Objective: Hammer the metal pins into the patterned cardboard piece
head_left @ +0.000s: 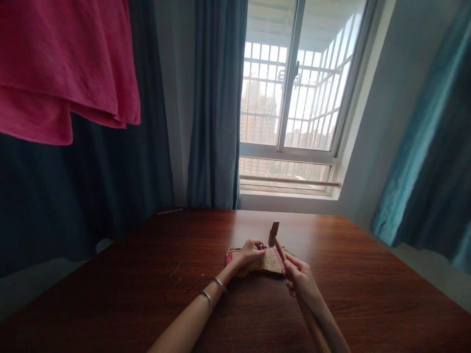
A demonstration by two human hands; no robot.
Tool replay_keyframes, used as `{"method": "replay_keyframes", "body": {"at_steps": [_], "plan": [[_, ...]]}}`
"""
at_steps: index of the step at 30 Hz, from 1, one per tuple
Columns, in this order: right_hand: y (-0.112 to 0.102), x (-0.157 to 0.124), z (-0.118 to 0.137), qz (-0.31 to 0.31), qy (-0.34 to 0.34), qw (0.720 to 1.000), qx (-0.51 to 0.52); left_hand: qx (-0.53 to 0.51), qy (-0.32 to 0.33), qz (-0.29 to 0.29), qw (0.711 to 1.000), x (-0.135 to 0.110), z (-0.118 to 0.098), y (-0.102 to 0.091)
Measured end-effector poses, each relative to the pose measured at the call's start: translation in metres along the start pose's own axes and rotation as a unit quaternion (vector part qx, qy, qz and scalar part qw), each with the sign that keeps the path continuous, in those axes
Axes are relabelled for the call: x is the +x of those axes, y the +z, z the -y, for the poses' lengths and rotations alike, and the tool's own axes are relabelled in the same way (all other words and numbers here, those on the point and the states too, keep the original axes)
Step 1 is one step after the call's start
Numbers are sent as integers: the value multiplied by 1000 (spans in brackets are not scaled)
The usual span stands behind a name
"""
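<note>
Your right hand is wrapping firmly around the wooden handle of the hammer; the head is pointing up and away from you, showing just beyond the board; your left hand is bending over the board's left half, fingers curling together near its far edge; whether they are pinching a nail, you cannot be telling from here; the two hands are working apart, the hammer head standing between and beyond them; the board is lying on the table in front of you, showing pink at its left end and dark specks across its pale middle; those specks could be marks, holes or print; three nails are lying loose left of your forearm, so these are apparently remaining unused; no driven nail is showing clearly; judging by this, hammering is probably standing at an early point, though your fingers are hiding part of the board.
</note>
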State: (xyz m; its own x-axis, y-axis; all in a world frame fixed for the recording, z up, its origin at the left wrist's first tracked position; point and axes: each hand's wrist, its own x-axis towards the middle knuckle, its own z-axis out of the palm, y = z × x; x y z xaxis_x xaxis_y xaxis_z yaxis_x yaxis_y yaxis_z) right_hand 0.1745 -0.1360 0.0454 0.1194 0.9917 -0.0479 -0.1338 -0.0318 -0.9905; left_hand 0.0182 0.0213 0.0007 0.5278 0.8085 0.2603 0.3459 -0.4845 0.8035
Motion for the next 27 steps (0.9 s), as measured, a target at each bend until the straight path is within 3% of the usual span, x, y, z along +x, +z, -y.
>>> {"method": "replay_keyframes", "body": {"at_steps": [4, 7, 9, 13, 19, 22, 27], "plan": [[-11, 6, -9, -46, -11, 997, -61, -84, 6, -20, 996, -1, 0, -5], [-29, 14, -17, -106, -39, 977, -179, -137, 2, -48, 989, -1, 3, -8], [-43, 17, -19, -147, -55, 949, -272, -170, -15, -66, 983, -1, 6, -9], [-72, 17, -18, -166, -85, 869, -459, -233, -35, -91, 968, 2, 11, -8], [-95, 10, -22, -174, -39, 751, -636, -245, -44, -100, 963, 5, 16, -7], [-101, 10, -25, -167, -28, 713, -681, -246, -45, -96, 964, 5, 18, -7], [-108, 12, -30, -159, -34, 674, -721, -251, -40, -100, 962, 6, 19, -6]]}}
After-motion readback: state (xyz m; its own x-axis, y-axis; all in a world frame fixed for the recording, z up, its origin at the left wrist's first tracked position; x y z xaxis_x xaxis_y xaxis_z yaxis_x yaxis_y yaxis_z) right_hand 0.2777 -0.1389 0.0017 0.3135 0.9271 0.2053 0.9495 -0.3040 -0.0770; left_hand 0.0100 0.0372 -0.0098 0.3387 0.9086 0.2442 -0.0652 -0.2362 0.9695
